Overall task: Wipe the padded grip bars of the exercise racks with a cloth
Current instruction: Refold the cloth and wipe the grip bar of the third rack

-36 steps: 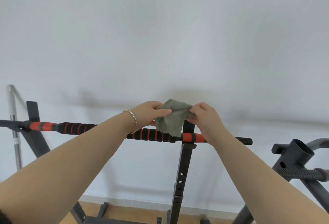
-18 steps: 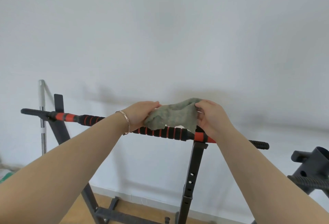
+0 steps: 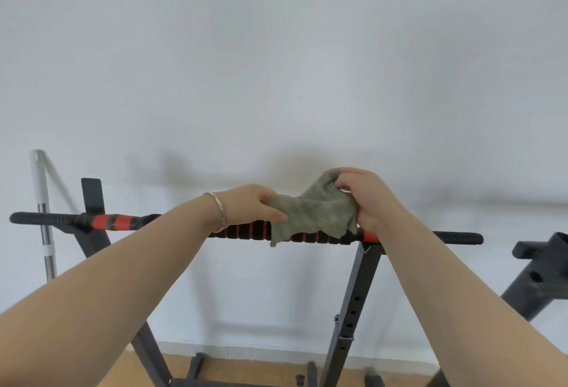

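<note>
Both hands are up at the rack's padded grip bar (image 3: 246,230), a black foam bar with orange rings that runs across the view and sits slightly lower at its right end. The green-grey cloth (image 3: 313,214) is spread between the hands and lies against the front of the bar, with its lower edge hanging just below the bar. The left hand (image 3: 253,204) pinches the cloth's left edge between thumb and fingers. A thin bracelet (image 3: 218,211) is on that wrist. The right hand (image 3: 365,199) has its fingers curled round the bunched upper right corner of the cloth, just above the orange section of the bar. A black perforated upright (image 3: 353,300) stands under the bar below the right hand. A second dark rack (image 3: 538,276) is at the far right, apart from the first. A white and silver pole (image 3: 41,202) leans on the wall (image 3: 276,64) at left. A strip of wooden floor (image 3: 246,368) shows at the bottom.
</note>
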